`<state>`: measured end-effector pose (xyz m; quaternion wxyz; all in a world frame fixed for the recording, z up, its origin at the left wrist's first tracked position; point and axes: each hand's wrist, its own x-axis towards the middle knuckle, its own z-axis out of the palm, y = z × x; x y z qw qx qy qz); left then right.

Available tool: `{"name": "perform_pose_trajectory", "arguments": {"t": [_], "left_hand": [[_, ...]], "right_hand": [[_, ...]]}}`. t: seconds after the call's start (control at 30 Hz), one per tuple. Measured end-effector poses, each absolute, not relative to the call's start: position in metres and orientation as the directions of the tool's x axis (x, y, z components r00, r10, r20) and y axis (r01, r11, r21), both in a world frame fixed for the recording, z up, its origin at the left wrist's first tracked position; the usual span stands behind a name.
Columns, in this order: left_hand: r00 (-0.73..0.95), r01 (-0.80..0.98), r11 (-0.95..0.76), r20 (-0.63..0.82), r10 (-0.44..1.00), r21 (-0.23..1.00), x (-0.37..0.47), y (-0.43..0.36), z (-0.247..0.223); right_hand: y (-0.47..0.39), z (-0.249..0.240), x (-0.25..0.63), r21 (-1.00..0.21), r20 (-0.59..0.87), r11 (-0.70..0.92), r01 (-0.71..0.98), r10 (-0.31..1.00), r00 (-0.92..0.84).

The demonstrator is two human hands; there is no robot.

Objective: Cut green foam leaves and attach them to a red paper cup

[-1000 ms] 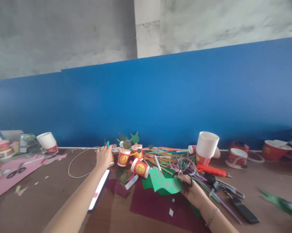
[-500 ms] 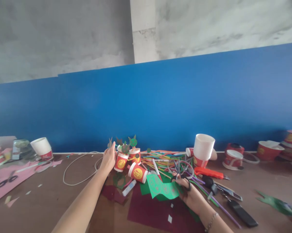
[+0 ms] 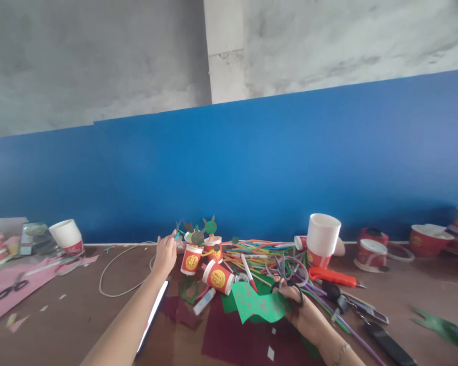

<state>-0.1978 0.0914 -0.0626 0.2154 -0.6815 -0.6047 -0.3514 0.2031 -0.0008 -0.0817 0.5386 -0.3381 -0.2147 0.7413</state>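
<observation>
My left hand (image 3: 165,254) is beside the small red cups at the back, its fingers closed near a small blue thing; what they hold is too small to name. A red cup with a green paper figure (image 3: 191,258) stands right of it, and another red cup (image 3: 218,277) lies on its side. My right hand (image 3: 295,305) holds scissors (image 3: 281,267) by the black handles, together with a green paper sheet (image 3: 260,304) that has round shapes drawn on it. Dark red paper (image 3: 232,335) lies under the sheet. A glue tube (image 3: 204,301) rests left of the sheet.
Many coloured sticks (image 3: 259,249) lie along the back. On the right are a tall white cup (image 3: 323,234), an orange cutter (image 3: 333,276), keys and a black fob (image 3: 389,340). A phone (image 3: 152,317) lies by my left forearm. Pink paper (image 3: 34,284) and scissors are left.
My left hand has moved slightly down and left, its fingers now bent together. The phone beside the left forearm has come into view. The right hand still holds scissors and green sheet.
</observation>
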Motion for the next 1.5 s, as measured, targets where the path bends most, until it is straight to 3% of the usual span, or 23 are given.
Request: {"name": "perform_pose_trajectory", "arguments": {"t": [0.1,0.3,0.47,0.8,1.13,1.33,1.5], "left_hand": [[0.003,0.996,-0.067,0.739,0.674,0.057,-0.196,0.085,-0.062],[0.181,0.968,-0.251,0.698,0.693,-0.001,-0.215,0.083,-0.069],[0.212,0.962,-0.273,0.678,0.704,-0.017,-0.225,0.08,-0.065],[-0.116,0.991,0.124,0.773,0.624,0.048,-0.215,0.08,-0.055],[0.185,0.98,-0.185,0.697,0.693,-0.076,-0.2,0.086,-0.07],[0.15,0.945,-0.321,0.794,0.589,0.06,-0.204,0.082,-0.072],[0.031,0.947,-0.29,0.857,0.514,0.139,-0.206,0.079,-0.066]], "right_hand": [[-0.001,-0.082,0.203,-0.675,-0.269,-0.327,-0.662,0.944,-0.192],[0.0,-0.084,0.203,-0.7,-0.275,-0.327,-0.635,0.944,-0.182],[-0.002,-0.081,0.202,-0.708,-0.269,-0.319,-0.63,0.947,-0.177],[0.0,-0.083,0.203,-0.712,-0.259,-0.321,-0.624,0.947,-0.192],[-0.001,-0.081,0.203,-0.707,-0.258,-0.333,-0.624,0.943,-0.21],[-0.002,-0.079,0.203,-0.685,-0.271,-0.345,-0.641,0.938,-0.215],[-0.001,-0.081,0.203,-0.681,-0.262,-0.338,-0.65,0.941,-0.215]]}}
